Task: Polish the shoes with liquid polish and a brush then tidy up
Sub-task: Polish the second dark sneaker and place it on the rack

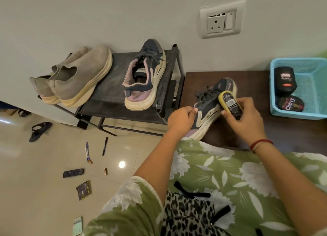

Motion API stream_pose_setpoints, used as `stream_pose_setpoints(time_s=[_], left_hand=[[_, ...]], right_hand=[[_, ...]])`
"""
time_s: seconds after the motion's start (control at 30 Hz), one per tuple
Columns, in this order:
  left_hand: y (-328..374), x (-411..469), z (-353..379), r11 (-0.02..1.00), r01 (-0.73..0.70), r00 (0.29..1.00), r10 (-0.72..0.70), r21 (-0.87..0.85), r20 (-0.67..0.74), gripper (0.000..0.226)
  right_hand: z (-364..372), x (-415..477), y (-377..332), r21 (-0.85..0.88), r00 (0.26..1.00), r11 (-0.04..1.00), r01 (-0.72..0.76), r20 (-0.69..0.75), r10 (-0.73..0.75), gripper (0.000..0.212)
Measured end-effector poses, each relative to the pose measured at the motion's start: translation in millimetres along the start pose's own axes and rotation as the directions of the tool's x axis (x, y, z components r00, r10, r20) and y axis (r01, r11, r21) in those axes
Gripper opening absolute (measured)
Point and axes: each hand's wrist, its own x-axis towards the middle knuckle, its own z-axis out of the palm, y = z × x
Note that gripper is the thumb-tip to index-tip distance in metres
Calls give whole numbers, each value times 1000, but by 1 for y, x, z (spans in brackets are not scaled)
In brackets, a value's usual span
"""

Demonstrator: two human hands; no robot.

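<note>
Sitting on the black rack at left are a grey pair of shoes and a lone navy sneaker. On the brown table, the left hand pinches the collar of the matching sneaker; the right hand clamps a yellow polish bottle against its side. A blue basket stands rightmost.

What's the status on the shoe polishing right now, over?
Left hand grips sneaker at the collar. Right hand holds polish bottle, yellow tip against sneaker's side. Sneaker on dark table. Blue basket off right, apart.
</note>
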Motion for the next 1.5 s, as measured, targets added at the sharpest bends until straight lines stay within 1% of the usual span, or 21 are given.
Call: stream_pose_setpoints(time_s=[0.1, 0.17, 0.23, 0.33, 0.37, 0.47, 0.5, 0.63, 0.67, 0.73, 0.8, 0.9, 0.93, 1.03, 1.07, 1.17, 1.2, 1.3, 1.33, 1.43, 1.5], left_hand=[[-8, 1, -1, 1000, -2, 1000, 2, -31, -13, 42], [-8, 2, -2, 999, -1, 1000, 1, -34, -5, 42], [-6, 3, -3, 1000, 7, 1000, -7, -23, -7, 42], [-10, 3, -3, 1000, 3, 1000, -3, -17, -9, 43], [-10, 3, -3, 1000, 2, 1000, -2, -25, -9, 43], [-8, 3, -4, 999, -4, 1000, 4, -43, -8, 44], [-7, 4, -4, 999, -3, 1000, 3, -32, -7, 44], [-9, 4, -3, 1000, -12, 1000, 12, -2, 4, 43], [-9, 4, -3, 1000, -16, 1000, 16, -7, 4, 43], [-8, 5, -4, 1000, -13, 1000, 13, -20, 3, 45], [-7, 6, -4, 1000, -1, 1000, 1, -16, 2, 45], [-9, 4, -5, 1000, -3, 1000, 3, 4, 6, 45], [-8, 3, -5, 1000, -8, 1000, 8, 2, 5, 44], [-6, 3, -4, 1000, -12, 1000, 13, 6, -20, 41], [-6, 2, -3, 1000, -9, 999, 9, 14, -38, 40], [-9, -1, -1, 1000, -16, 998, 18, 18, -60, 38], [-9, -1, -1, 1000, -19, 998, 20, 12, -56, 38], [-6, 1, -2, 1000, -19, 999, 19, 4, -49, 39], [-6, 0, -1, 1000, -21, 998, 22, 17, -56, 38], [-6, -4, 2, 993, -65, 994, 73, 98, -77, 35], [-4, -5, 4, 985, -94, 991, 107, 147, -85, 35]], right_hand=[[5, -3, 4, -31, 989, 997, 65, 135, -60, 44], [4, 0, 6, 14, 993, 993, -117, -7, 117, 48], [0, 3, 6, 59, 988, 990, -126, -77, 131, 47], [0, -2, 3, 38, 970, 995, 87, 223, -93, 44], [2, -1, 4, -22, 966, 995, 97, 243, -89, 44], [-2, 4, 2, -2, 988, 988, -152, 22, 152, 48], [-5, 6, 2, -5, 992, 992, -126, 5, 126, 49], [0, -1, 0, -57, 904, 982, 180, 403, -142, 49], [2, 1, 3, -103, 924, 983, 150, 369, -103, 50], [0, 5, 3, -90, 990, 995, -46, 127, 58, 48], [-4, 8, 4, -63, 997, 997, -46, 56, 49, 47], [3, -1, 4, -58, 908, 984, 169, 398, -132, 48], [5, 0, 6, -79, 918, 985, 153, 380, -112, 47], [-2, 8, 9, -9, 994, 994, -107, 34, 107, 42], [-4, 10, 10, -17, 997, 998, -67, 41, 68, 42], [2, 4, 7, 3, 920, 996, 91, 382, -85, 41], [4, 3, 7, -25, 931, 997, 79, 361, -64, 42], [-2, 14, 13, -1, 985, 986, -170, 8, 170, 41], [-5, 15, 14, 15, 985, 986, -166, -40, 166, 40], [-2, 9, 11, 122, 971, 993, 12, 237, -41, 40], [2, 7, 13, 49, 955, 998, 46, 292, -58, 41]])
